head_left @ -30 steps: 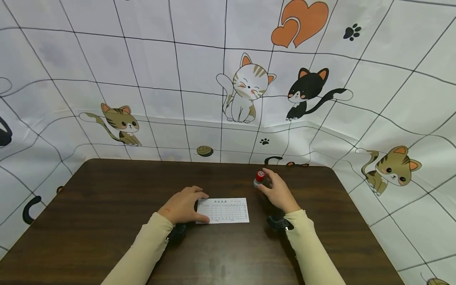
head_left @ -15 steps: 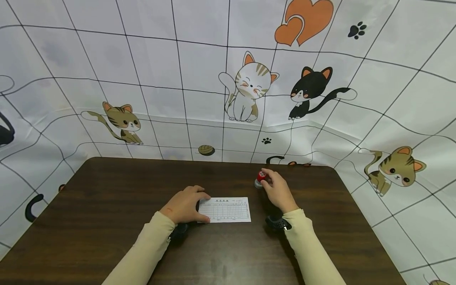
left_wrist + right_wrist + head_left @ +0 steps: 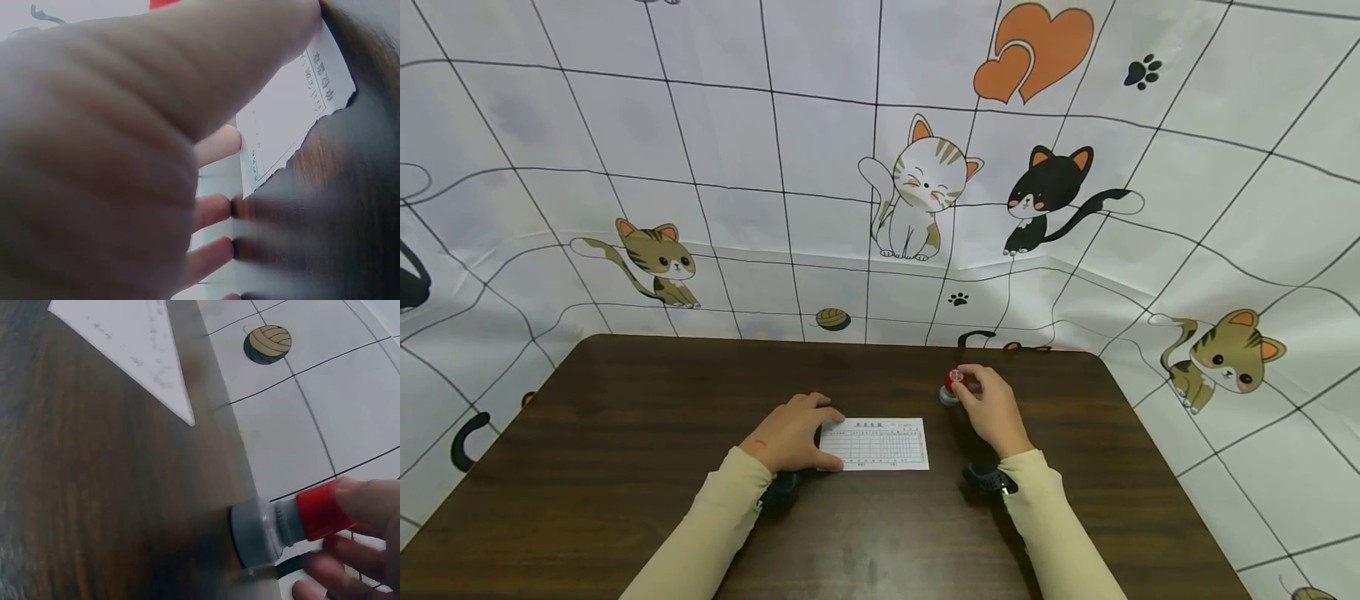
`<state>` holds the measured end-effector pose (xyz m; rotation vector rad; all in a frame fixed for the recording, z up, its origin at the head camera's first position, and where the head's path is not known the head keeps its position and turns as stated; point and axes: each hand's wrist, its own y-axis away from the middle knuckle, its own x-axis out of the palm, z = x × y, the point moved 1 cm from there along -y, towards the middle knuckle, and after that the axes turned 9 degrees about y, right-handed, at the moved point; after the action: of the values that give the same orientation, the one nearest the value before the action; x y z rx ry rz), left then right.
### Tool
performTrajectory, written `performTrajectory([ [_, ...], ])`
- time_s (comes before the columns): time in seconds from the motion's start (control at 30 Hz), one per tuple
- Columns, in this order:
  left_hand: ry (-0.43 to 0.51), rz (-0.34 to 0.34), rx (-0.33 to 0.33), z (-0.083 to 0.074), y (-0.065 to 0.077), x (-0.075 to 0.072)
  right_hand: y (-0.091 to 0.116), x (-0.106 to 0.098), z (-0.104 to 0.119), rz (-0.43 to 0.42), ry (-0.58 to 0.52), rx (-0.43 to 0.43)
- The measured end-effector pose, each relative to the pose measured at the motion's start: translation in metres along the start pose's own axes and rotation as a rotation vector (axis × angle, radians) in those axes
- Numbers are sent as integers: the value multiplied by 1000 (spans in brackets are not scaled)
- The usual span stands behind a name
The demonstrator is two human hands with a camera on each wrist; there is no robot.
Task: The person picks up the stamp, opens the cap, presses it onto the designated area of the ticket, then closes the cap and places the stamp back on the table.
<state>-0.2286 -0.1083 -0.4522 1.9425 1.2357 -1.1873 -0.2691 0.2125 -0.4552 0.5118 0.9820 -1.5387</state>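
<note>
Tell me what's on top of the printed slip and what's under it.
The left hand has its thumb over the left end of the printed slip. The dark table shows around it; whatever lies directly underneath is covered.

Head view high, looking down; wrist views close (sharing paper (image 3: 137,350)).

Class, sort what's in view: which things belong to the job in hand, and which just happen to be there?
In use:
printed form, touched by left hand
red-topped stamp, pinched by right hand

Just there:
dark wooden table
cat-patterned backdrop
</note>
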Motion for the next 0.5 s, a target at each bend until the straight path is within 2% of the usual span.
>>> performTrajectory([
  [0.13, -8, 9, 2, -1, -2, 2, 3, -2, 0, -47, -1, 14],
  [0.5, 10, 19, 38, -9, -8, 5, 10, -16, -4, -16, 2, 35],
])
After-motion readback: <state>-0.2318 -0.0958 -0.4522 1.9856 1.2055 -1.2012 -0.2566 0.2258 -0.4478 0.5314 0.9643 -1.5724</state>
